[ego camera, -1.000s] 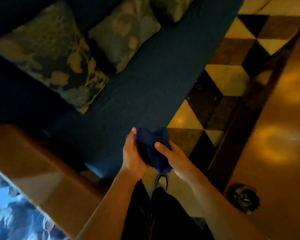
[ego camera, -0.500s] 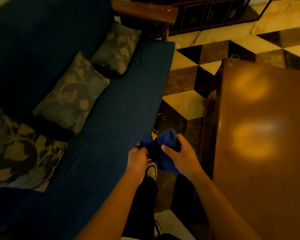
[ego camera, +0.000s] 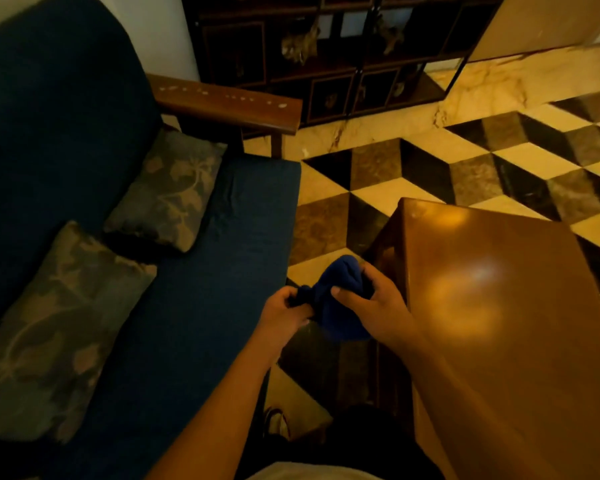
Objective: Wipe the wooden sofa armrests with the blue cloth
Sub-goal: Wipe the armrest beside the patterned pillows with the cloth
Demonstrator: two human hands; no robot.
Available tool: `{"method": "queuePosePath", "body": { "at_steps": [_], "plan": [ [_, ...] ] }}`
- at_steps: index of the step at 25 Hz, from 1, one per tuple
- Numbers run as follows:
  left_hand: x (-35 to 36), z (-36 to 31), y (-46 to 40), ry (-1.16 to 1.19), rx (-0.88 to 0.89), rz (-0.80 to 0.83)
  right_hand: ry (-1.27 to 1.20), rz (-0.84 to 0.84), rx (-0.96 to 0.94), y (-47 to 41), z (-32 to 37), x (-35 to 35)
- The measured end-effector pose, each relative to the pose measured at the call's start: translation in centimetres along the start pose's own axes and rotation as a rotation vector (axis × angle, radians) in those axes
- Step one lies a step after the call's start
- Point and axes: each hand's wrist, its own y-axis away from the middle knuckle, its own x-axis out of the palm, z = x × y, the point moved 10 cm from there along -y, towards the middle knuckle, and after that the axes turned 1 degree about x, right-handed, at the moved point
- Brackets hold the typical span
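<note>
A bunched blue cloth (ego camera: 338,299) hangs between both hands, over the gap between sofa and table. My left hand (ego camera: 283,315) pinches its left end; my right hand (ego camera: 374,306) grips its right side, thumb on top. A dark wooden armrest (ego camera: 227,105) with pale specks on its top runs along the far end of the blue sofa (ego camera: 222,271), well beyond both hands. The near armrest is out of view.
Two patterned cushions (ego camera: 167,192) (ego camera: 52,323) lean on the sofa back. A glossy wooden table (ego camera: 499,323) stands close on the right. A dark cabinet (ego camera: 326,53) stands behind the armrest. The chequered tile floor (ego camera: 430,168) lies between them. A shoe (ego camera: 274,422) shows below.
The view has swung from the sofa's near end toward its far end, bringing the far armrest and cabinet into view. Both hands have kept hold of the cloth.
</note>
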Motion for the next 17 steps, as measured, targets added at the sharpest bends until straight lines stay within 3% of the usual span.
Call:
{"method": "queuePosePath", "body": {
  "at_steps": [2,7,10,17],
  "plan": [
    [1.7,-4.2,-4.0,-0.174,0.064,0.052,-0.078,-0.071,0.043,-4.5,-0.2,-2.5],
    [8.1,-14.5,-14.9,-0.28,0.249,0.264,-0.3,-0.099,0.165,-18.6,-2.7,-6.9],
    [8.8,-20.0,-21.0,-0.193,0.216,0.146,-0.331,-0.034,0.178,-28.0,-2.7,-9.8],
    [7.5,-27.3,-32.6,-0.199,0.058,-0.023,0.035,0.137,0.147,-47.0,0.5,-13.2]
  ]
}}
